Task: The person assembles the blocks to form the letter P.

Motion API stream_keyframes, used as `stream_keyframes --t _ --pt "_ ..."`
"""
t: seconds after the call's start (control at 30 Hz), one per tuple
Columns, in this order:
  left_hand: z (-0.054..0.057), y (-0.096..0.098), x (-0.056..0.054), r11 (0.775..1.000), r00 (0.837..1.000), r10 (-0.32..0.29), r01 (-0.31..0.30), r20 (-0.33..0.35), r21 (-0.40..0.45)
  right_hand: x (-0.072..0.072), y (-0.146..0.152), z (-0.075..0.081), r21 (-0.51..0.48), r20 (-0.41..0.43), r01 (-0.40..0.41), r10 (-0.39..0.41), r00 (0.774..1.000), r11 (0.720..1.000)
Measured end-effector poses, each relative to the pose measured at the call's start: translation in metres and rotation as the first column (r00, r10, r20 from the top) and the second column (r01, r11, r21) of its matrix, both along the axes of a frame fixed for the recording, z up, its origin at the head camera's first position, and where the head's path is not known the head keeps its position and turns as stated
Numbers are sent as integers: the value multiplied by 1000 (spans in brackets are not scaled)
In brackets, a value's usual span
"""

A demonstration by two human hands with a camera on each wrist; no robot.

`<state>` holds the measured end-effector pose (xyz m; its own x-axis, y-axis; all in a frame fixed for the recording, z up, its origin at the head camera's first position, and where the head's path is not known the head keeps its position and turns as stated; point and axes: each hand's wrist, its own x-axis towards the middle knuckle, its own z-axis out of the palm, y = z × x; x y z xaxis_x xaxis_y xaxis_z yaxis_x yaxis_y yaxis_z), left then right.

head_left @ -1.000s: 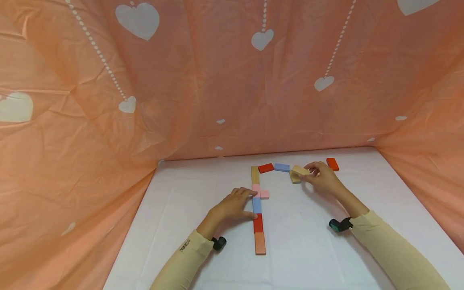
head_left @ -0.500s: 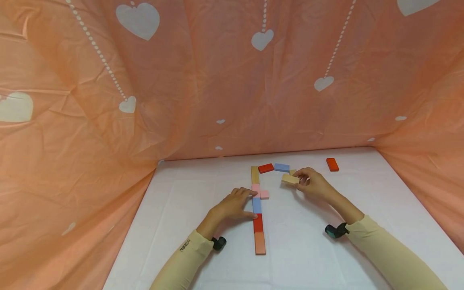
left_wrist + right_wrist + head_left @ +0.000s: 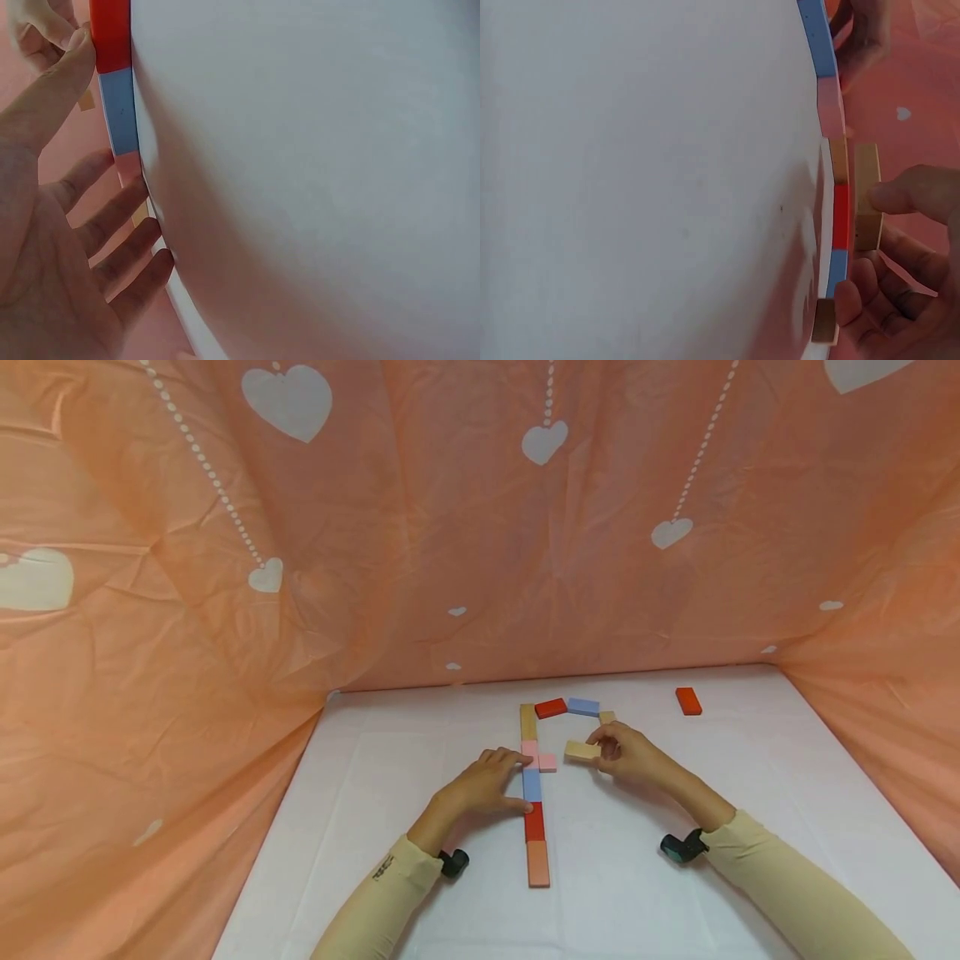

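My right hand [image 3: 633, 756] pinches a plain wooden block [image 3: 581, 751] between thumb and fingers, lifted off the table; in the right wrist view the thumb lies on this wooden block [image 3: 868, 195]. To its left runs a column of flat blocks: wooden [image 3: 528, 722], pink [image 3: 529, 747], blue [image 3: 532, 785], red [image 3: 534, 825] and orange-brown [image 3: 538, 864]. A small pink block [image 3: 548, 763] juts from the column's right side. My left hand [image 3: 487, 783] rests along the column with fingers spread, index finger at the pink block, thumb at the red one.
From the column's far end, a red block [image 3: 551, 708], a blue block [image 3: 583, 707] and a partly hidden wooden block [image 3: 607, 717] curve rightward. Another red block [image 3: 687, 701] lies apart at the back right. An orange curtain [image 3: 480, 527] with hearts surrounds the white table [image 3: 360, 827].
My right hand has carried the wooden block left and nearer, away from the wooden block at the row's end toward the small pink block. The left hand has stayed in place.
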<state>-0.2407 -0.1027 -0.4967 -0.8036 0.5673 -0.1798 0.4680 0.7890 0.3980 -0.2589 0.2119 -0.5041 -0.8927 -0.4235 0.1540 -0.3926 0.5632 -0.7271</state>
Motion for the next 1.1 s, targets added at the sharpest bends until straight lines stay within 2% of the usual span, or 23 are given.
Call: stream_keyframes --t 0.47,0.67,0.9,1.1 --pt "0 -1 0 1000 1000 -14 14 -13 5 1 -12 -8 83 98 2 -10 995 997" --pt "0 -1 0 1000 1000 -17 17 -20 8 0 -12 -8 104 90 -8 -1 996 995" --pt "1 -1 -1 1000 1000 -12 12 -9 2 1 -13 -6 112 43 -41 36 998 993" --pt "1 -1 0 1000 1000 -14 14 -10 7 -1 -14 -7 139 63 -31 22 998 990"
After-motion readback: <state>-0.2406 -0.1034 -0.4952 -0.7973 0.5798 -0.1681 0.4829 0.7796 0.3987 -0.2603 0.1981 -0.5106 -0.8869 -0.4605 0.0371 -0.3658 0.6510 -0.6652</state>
